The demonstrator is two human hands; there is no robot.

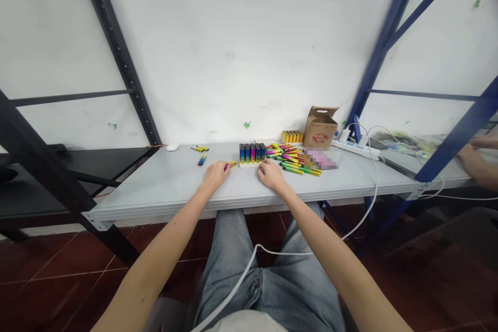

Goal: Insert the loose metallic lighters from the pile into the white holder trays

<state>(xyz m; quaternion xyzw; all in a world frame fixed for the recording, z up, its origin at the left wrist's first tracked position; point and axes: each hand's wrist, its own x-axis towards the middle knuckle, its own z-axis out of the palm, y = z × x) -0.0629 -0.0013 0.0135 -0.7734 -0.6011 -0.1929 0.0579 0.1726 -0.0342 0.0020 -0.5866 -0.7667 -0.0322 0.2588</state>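
My left hand (pixel 216 174) rests on the table with its fingers closed around a slim, shiny gold and pink lighter (pixel 232 163), whose end points right. Just right of it, a white tray (pixel 247 165) holds several upright lighters (pixel 252 153) in blue, gold and magenta with dark tops. At the tray's front right corner is my right hand (pixel 270 174), fingers curled; what is in them, if anything, is hidden. Loose shiny lighters (pixel 290 156) in green, red and gold lie heaped beyond my right hand.
A blue-yellow lighter (pixel 202 159) and yellow pieces (pixel 199 148) lie at the left, near a white rounded object (pixel 172 148). Behind the heap stand gold lighters (pixel 292 137) and an open cardboard box (pixel 320 127). A power strip (pixel 356 148) trails a white cable. Another person's arm (pixel 480 158) shows far right.
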